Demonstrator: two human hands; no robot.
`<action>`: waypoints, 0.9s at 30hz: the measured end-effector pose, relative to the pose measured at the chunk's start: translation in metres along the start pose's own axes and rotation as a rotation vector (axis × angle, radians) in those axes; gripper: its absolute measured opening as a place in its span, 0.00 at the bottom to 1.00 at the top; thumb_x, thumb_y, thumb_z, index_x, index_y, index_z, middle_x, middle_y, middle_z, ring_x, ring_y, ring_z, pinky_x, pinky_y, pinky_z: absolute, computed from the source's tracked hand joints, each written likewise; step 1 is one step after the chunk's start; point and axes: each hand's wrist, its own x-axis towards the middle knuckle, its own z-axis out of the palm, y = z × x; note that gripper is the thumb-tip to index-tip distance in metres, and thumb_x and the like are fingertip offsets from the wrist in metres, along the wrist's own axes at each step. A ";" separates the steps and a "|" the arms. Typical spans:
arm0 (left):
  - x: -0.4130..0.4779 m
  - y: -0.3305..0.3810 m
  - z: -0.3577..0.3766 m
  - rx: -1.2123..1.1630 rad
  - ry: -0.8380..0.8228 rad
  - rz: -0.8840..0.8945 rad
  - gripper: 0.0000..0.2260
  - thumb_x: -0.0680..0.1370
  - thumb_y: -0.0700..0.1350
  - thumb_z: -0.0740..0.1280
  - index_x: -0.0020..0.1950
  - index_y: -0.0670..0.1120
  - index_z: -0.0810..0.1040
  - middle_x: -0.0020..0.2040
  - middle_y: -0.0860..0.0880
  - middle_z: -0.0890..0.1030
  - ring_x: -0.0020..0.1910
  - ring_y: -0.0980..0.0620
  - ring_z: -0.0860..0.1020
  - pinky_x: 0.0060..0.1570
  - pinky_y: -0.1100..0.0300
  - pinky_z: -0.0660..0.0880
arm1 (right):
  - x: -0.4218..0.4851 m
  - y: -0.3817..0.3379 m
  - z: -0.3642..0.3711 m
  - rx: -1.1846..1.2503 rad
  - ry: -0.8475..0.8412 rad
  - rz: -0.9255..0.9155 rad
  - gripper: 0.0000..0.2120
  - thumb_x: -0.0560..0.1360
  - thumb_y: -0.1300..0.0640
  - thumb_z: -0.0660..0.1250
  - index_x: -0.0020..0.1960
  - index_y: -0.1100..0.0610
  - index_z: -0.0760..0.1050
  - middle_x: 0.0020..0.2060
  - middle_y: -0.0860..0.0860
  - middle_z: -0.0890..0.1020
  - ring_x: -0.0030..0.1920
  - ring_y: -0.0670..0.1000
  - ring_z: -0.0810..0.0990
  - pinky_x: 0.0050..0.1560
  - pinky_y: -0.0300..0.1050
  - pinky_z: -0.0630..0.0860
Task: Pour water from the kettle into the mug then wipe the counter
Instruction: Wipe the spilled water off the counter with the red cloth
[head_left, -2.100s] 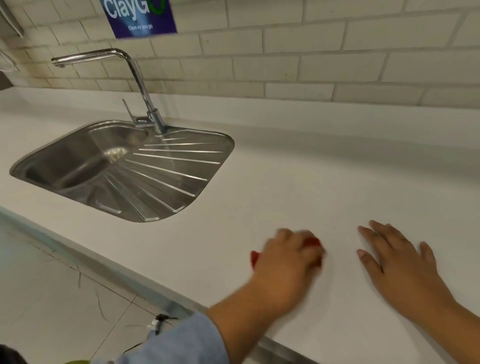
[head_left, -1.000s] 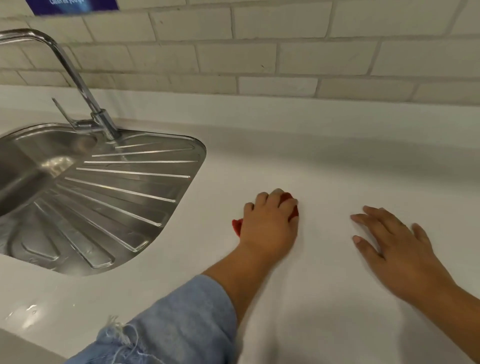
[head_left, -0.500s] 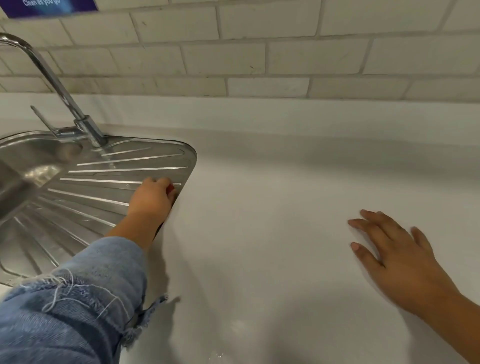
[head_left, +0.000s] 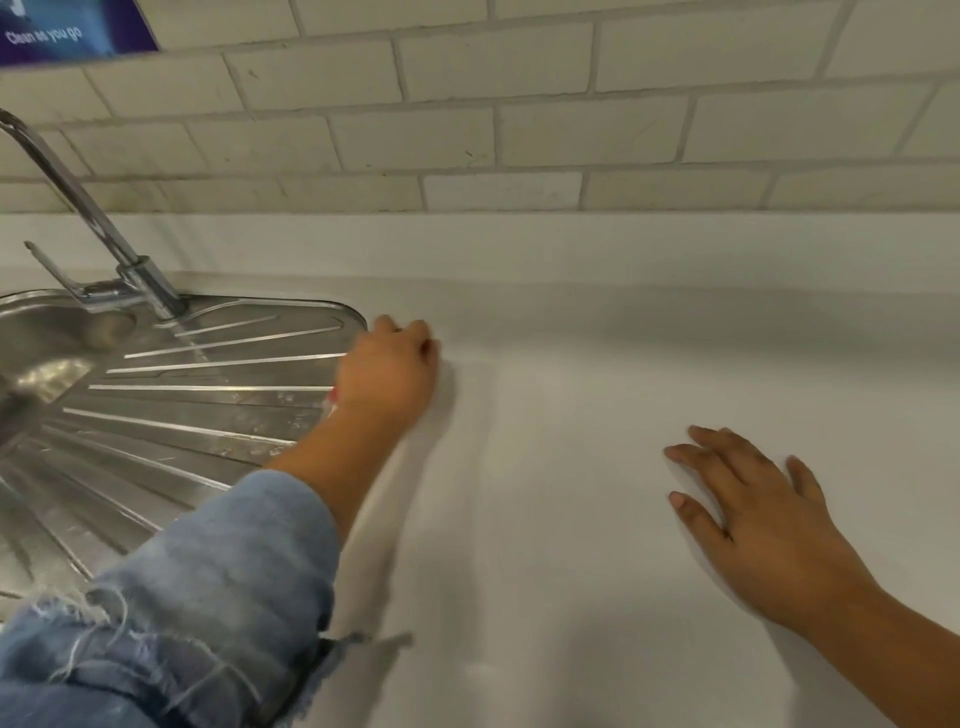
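**Hands at the sink edge**

Left hand (head_left: 387, 375) is curled over a red cloth (head_left: 332, 399), mostly hidden, at the right rim of the sink (head_left: 182, 415). Right hand (head_left: 756, 519) lies flat, fingers spread, on the counter (head_left: 571, 415), well right of the sink; bare counter lies between.

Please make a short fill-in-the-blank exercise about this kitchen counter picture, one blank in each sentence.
1. The left hand wipes beside the steel ____.
2. The right hand lies ____ on the counter.
3. The faucet stands at the picture's ____ side.

Missing words: sink; flat; left
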 end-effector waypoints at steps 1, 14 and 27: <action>-0.009 0.027 0.005 -0.072 -0.031 0.052 0.12 0.77 0.53 0.57 0.53 0.49 0.76 0.51 0.41 0.74 0.48 0.36 0.75 0.45 0.48 0.75 | 0.000 0.000 0.000 0.002 0.003 -0.001 0.30 0.71 0.35 0.35 0.71 0.37 0.55 0.74 0.37 0.54 0.75 0.40 0.47 0.74 0.56 0.47; -0.014 0.039 0.071 -0.051 -0.161 0.140 0.17 0.75 0.57 0.54 0.62 0.59 0.71 0.68 0.52 0.69 0.70 0.48 0.63 0.66 0.36 0.57 | 0.000 0.003 0.000 0.008 -0.001 -0.006 0.29 0.72 0.35 0.37 0.71 0.37 0.55 0.74 0.36 0.55 0.74 0.40 0.48 0.74 0.55 0.48; -0.049 -0.062 0.000 -0.079 0.068 0.011 0.15 0.74 0.47 0.60 0.56 0.43 0.80 0.55 0.39 0.77 0.52 0.37 0.76 0.55 0.50 0.73 | -0.001 -0.002 -0.003 0.033 0.006 -0.006 0.24 0.76 0.39 0.45 0.71 0.39 0.57 0.74 0.39 0.56 0.75 0.43 0.49 0.74 0.57 0.48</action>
